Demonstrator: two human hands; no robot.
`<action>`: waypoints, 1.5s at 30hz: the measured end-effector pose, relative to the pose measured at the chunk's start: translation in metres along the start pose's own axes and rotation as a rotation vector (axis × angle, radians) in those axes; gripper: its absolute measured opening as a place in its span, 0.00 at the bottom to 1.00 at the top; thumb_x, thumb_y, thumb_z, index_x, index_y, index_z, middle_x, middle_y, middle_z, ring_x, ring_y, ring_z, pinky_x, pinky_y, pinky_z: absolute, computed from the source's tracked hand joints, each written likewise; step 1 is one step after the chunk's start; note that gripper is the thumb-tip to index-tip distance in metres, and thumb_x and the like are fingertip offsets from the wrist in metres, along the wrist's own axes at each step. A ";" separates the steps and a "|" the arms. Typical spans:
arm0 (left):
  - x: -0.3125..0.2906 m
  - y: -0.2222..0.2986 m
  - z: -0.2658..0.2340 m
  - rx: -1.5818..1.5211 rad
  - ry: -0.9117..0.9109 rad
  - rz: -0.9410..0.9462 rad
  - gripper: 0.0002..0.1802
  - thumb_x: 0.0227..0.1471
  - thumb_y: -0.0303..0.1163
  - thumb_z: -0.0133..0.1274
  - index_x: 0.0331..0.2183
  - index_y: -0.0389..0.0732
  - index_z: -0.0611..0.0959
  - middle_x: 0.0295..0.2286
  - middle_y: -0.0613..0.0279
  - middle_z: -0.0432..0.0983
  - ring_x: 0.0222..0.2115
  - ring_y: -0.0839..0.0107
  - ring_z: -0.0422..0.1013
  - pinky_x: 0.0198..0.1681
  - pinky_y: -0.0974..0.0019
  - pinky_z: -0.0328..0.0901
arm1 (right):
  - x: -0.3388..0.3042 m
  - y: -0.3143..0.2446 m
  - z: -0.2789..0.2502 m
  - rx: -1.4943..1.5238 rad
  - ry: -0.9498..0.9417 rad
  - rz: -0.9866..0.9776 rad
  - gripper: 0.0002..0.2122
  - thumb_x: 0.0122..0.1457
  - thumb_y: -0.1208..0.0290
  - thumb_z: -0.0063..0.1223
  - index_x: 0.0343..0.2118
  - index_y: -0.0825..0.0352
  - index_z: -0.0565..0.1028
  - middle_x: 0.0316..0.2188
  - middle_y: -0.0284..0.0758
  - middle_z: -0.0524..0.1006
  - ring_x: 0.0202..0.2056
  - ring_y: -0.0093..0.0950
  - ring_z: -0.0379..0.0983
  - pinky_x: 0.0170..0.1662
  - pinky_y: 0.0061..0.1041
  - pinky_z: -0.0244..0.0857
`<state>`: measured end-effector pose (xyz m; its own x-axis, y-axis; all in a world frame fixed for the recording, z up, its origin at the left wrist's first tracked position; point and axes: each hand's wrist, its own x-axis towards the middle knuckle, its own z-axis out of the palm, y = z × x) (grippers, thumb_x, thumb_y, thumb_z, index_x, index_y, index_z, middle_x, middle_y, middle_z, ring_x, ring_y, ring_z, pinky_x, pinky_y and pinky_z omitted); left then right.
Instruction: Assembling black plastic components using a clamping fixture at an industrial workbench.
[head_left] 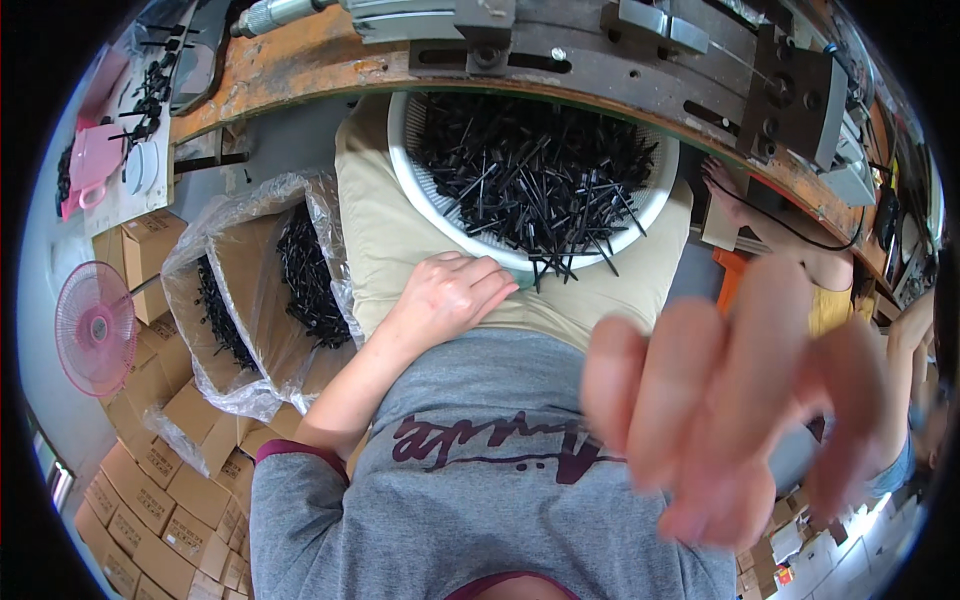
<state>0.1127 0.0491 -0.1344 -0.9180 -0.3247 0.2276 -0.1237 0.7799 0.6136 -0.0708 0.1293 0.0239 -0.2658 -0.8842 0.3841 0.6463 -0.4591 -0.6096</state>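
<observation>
My left hand (455, 290) rests on my lap, closed, with its fingers curled under in front of a white basket (455, 232). A bit of something green shows at its fingertips; what it grips, if anything, is hidden. The basket sits across my thighs, heaped with thin black stick-like parts (540, 180), some poking over the near rim. Raised close to the camera on the right, my right hand (715, 400) is blurred. Its fingers are bent and spread apart, and I see nothing held in them.
A worn wooden bench (300, 70) with a metal fixture (620, 60) spans the far side, over the basket. Left stand plastic-lined cartons (250, 270) of black parts, a pink fan (97, 328) and stacked boxes (165, 500). Another person's arm (790, 235) is at the right.
</observation>
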 end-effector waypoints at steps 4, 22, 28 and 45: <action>-0.005 -0.012 -0.002 0.070 0.116 -0.091 0.07 0.44 0.25 0.62 0.30 0.39 0.84 0.30 0.63 0.80 0.28 0.64 0.77 0.31 0.65 0.71 | -0.032 0.014 -0.043 -0.393 0.257 -0.037 0.10 0.55 0.71 0.57 0.37 0.68 0.70 0.27 0.36 0.73 0.26 0.27 0.64 0.32 0.26 0.61; 0.043 0.023 -0.066 -0.200 0.425 -0.049 0.14 0.46 0.16 0.59 0.38 0.36 0.85 0.38 0.54 0.82 0.32 0.65 0.79 0.34 0.66 0.72 | -0.122 0.084 -0.124 -1.795 -0.127 0.175 0.30 0.47 0.70 0.65 0.56 0.61 0.72 0.62 0.45 0.63 0.60 0.43 0.63 0.59 0.45 0.57; 0.068 0.051 -0.194 -0.797 0.580 0.079 0.44 0.64 0.61 0.29 0.66 0.34 0.51 0.62 0.33 0.48 0.52 0.57 0.71 0.59 0.51 0.64 | -0.121 0.089 -0.111 -1.697 -0.052 0.062 0.26 0.48 0.73 0.64 0.54 0.66 0.73 0.57 0.44 0.69 0.56 0.43 0.67 0.56 0.43 0.60; 0.090 0.059 -0.197 -0.572 0.039 -0.046 0.39 0.66 0.57 0.30 0.59 0.29 0.62 0.50 0.37 0.66 0.44 0.57 0.76 0.55 0.53 0.66 | -0.115 0.083 -0.105 -1.575 0.002 0.104 0.25 0.51 0.77 0.61 0.54 0.71 0.71 0.53 0.44 0.72 0.54 0.42 0.70 0.56 0.39 0.62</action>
<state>0.0971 -0.0395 0.0707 -0.9006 -0.3795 0.2116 0.0697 0.3545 0.9325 -0.0620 0.1837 -0.1438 -0.2714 -0.9158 0.2961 -0.7009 -0.0227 -0.7129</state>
